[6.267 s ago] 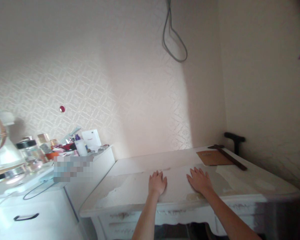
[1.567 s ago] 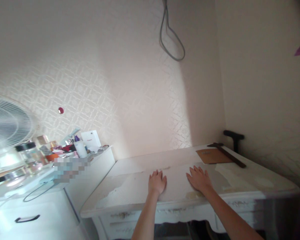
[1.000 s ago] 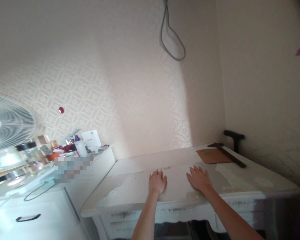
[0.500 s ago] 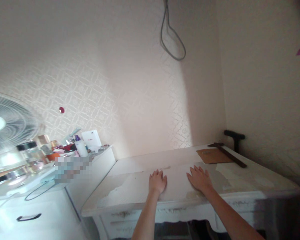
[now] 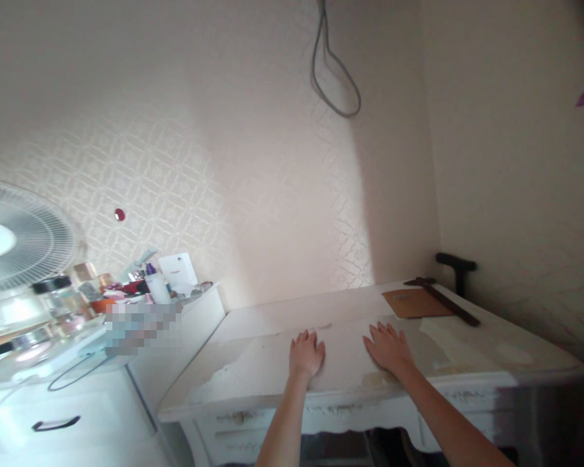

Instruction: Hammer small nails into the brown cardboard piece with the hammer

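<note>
My left hand [image 5: 306, 353] lies palm down on the worn white table [image 5: 253, 350], fingers stretched out and holding nothing. To its right, my right hand [image 5: 388, 349] rests flat on the same tabletop with its fingers spread, also holding nothing. A brown folder or sheet [image 5: 413, 303] lies beyond my right hand, towards the back right. Across that brown piece rests a long dark tool with a crosswise head, like a hammer [image 5: 448, 303]. Neither hand touches them.
At the left stands a white cabinet [image 5: 97, 408] crowded with bottles and jars. A fan [image 5: 34, 240] is at the far left. A looped cable [image 5: 343, 97] hangs on the wall. Behind the table's right end a black T-shaped handle [image 5: 457, 264] sticks up.
</note>
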The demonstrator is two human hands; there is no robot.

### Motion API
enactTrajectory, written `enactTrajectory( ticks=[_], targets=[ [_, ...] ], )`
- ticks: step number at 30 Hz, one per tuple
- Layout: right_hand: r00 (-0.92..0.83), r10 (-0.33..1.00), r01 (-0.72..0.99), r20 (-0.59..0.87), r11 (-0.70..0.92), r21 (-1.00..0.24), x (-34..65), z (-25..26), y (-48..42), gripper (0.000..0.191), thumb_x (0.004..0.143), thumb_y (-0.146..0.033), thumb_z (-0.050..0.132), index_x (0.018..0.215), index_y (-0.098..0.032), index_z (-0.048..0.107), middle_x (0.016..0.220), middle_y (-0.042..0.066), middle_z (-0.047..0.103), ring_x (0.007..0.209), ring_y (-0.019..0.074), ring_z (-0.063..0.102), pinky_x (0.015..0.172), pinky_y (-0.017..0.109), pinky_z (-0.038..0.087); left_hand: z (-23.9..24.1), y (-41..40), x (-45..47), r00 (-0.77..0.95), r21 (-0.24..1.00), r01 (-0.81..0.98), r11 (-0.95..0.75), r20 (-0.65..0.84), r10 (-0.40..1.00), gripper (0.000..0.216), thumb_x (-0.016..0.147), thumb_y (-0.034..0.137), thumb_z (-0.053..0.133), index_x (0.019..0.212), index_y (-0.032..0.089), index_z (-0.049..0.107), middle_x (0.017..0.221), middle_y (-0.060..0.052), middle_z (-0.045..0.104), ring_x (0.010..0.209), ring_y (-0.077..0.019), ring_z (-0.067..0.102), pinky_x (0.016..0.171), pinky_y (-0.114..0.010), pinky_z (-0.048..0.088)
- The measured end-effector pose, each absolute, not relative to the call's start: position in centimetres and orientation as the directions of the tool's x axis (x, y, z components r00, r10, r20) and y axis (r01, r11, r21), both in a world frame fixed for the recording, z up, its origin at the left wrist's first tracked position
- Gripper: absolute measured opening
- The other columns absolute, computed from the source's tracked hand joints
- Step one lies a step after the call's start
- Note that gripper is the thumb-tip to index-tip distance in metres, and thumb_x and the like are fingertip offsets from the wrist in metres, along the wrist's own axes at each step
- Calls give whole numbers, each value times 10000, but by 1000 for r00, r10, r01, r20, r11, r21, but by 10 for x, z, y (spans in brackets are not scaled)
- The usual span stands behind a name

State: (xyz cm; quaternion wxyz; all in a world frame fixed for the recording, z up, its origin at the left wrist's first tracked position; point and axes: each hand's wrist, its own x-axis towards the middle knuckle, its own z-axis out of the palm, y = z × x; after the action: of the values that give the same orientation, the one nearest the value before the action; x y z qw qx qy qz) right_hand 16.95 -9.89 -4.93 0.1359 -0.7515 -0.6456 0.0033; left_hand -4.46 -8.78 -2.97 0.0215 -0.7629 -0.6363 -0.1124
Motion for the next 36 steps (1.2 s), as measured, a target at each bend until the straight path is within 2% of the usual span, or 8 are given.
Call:
enactTrajectory(
  ticks=[36],
  targets=[
    [160, 971, 969, 179, -120, -214, 170, -51, -98, 553, 863, -411, 272, 1312, -138, 440, 1402, 133, 363, 1303, 310, 238, 1019, 525, 151, -24, -92, -43, 159, 103, 978, -179, 174, 972, 498, 902, 412, 256, 1301, 176, 438, 1380, -93, 392, 1286, -231, 315, 1063, -399, 200]
  ],
)
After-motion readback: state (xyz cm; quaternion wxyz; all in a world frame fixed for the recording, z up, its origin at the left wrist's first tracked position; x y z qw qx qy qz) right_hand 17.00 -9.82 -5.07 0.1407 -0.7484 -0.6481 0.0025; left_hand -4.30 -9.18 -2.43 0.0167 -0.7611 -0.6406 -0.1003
